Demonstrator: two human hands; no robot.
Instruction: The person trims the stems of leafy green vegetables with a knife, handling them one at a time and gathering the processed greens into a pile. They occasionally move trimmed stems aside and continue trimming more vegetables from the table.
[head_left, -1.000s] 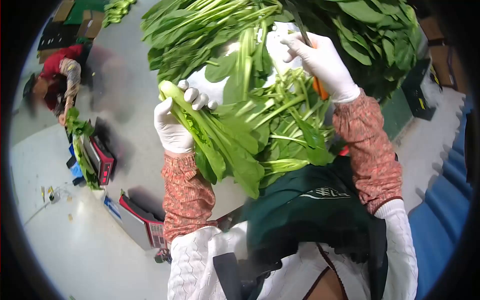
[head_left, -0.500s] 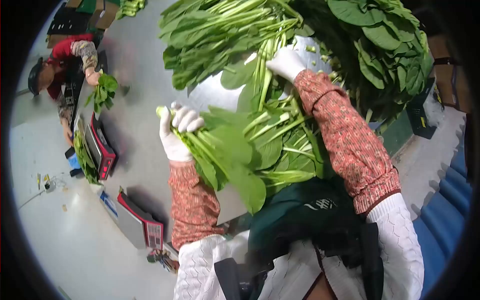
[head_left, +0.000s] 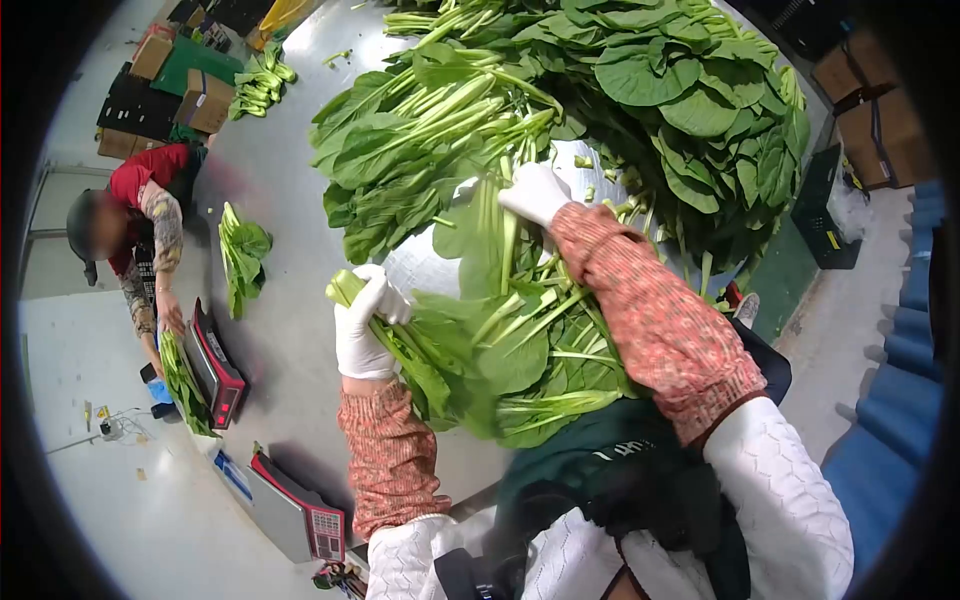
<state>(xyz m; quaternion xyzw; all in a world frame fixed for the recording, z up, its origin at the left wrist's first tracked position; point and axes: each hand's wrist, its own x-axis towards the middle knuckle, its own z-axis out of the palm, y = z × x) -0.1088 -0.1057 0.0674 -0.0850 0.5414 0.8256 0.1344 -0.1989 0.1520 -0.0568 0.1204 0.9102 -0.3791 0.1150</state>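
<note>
My left hand (head_left: 368,322), in a white glove, is closed round the stems of a bunch of choy sum (head_left: 425,370). The cut stem ends stick up past the thumb, and the leaves hang toward my apron. Further forward, my gloved right hand (head_left: 537,193) pinches the pale stalks of some more choy sum (head_left: 508,235), blurred by motion; its fingertips are partly hidden. Loose choy sum (head_left: 560,345) lies between my forearms. Just beyond my right hand is a large heap of stalks (head_left: 450,110).
A tall pile of leafy greens (head_left: 690,110) stands at the right. Two red-edged scales (head_left: 215,365) line the left side of the metal table (head_left: 300,170). A co-worker (head_left: 150,215) reaches over greens (head_left: 182,385) there. Cardboard boxes (head_left: 880,135) sit far right.
My right hand has shifted a little with the stalks, while the left still grips its bunch. The co-worker's bunch now lies on the table, and that person's hands are by the scale.
</note>
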